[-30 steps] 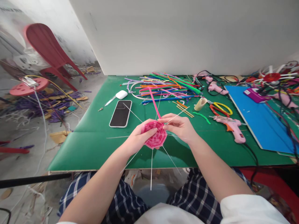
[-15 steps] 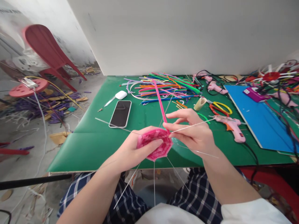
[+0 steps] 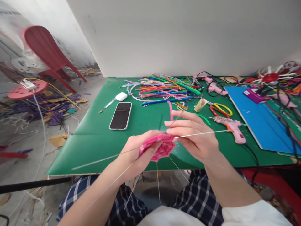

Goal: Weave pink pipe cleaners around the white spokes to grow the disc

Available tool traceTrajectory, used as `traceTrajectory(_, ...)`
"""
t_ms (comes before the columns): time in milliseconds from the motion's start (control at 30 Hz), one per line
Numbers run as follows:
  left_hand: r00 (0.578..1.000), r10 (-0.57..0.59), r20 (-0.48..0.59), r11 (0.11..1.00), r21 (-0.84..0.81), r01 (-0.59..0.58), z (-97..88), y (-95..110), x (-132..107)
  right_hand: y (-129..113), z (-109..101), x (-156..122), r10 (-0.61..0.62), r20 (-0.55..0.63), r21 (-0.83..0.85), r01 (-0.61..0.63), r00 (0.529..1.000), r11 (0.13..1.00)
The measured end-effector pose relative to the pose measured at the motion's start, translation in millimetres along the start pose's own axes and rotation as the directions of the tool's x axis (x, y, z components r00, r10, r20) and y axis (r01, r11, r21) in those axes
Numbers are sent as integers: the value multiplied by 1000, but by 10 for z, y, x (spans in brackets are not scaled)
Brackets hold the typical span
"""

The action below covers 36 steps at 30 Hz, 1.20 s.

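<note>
My left hand [image 3: 138,150] is closed on a small round pink woven piece [image 3: 163,150], its thumb lying inside the hollow. Thin pale spokes [image 3: 158,182] stick out from the piece all round. My right hand [image 3: 192,135] pinches a bright pink pipe cleaner [image 3: 170,110] at the far right rim, where it meets a spoke. The fingers partly cover the strip, so its lower end is hidden. The piece is tilted, its far edge raised, just above the table's near edge.
On the green table [image 3: 94,147] lie a phone [image 3: 120,115], a white earbud case [image 3: 121,96], a heap of coloured pipe cleaners [image 3: 164,89], pliers [image 3: 221,109], a pink glue gun [image 3: 231,127] and a blue board [image 3: 254,122]. A red chair [image 3: 43,50] stands left.
The woven piece has tilted and its spokes have swung round. The pink pipe cleaner, formerly stretching far up toward the heap, now shows only a short length above my right fingers.
</note>
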<state>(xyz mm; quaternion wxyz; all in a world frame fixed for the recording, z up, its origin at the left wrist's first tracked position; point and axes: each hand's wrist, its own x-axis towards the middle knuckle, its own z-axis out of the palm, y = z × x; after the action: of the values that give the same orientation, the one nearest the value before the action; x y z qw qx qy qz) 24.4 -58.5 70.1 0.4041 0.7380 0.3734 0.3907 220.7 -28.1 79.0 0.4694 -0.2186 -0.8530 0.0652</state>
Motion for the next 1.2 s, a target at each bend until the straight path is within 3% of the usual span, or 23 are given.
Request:
traceTrajectory(100, 1000, 13, -8, 1000, -17, -13, 5, -8, -12, 17, 15, -20, -7, -20, 70, 8, 1000, 998)
traceTrajectory(200, 998, -58, -26, 989, -137, 54, 38, -45, -22, 25, 35, -28, 20, -52, 105, -15, 998, 994)
traceTrajectory(333, 980, -179, -86, 952, -265, 151, 82, -81, -15, -5, 43, -13, 102, -36, 126, -97, 994, 987)
traceTrajectory(500, 956, -231, -181, 918, -365, 153, 85, -87, 30, -45, 38, -14, 229, 26, 245, -229, 973, 942)
traceTrajectory(700, 934, -294, -204, 869, -464, 173, 93, -143, 73, -59, -8, -20, 395, 175, 351, -432, 902, 831)
traceTrajectory(867, 917, -317, -241, 835, -530, 149, 94, -219, 106, -31, -33, -19, 509, 324, 403, -603, 797, 688)
traceTrajectory(1100, 907, -366, -208, 757, -634, 160, 58, -271, 152, 32, 29, -34, 585, 376, 451, -694, 718, 562)
traceTrajectory(1200, 898, -407, -166, 717, -667, 202, 52, -265, 162, 60, 78, -41, 577, 365, 472, -680, 730, 561)
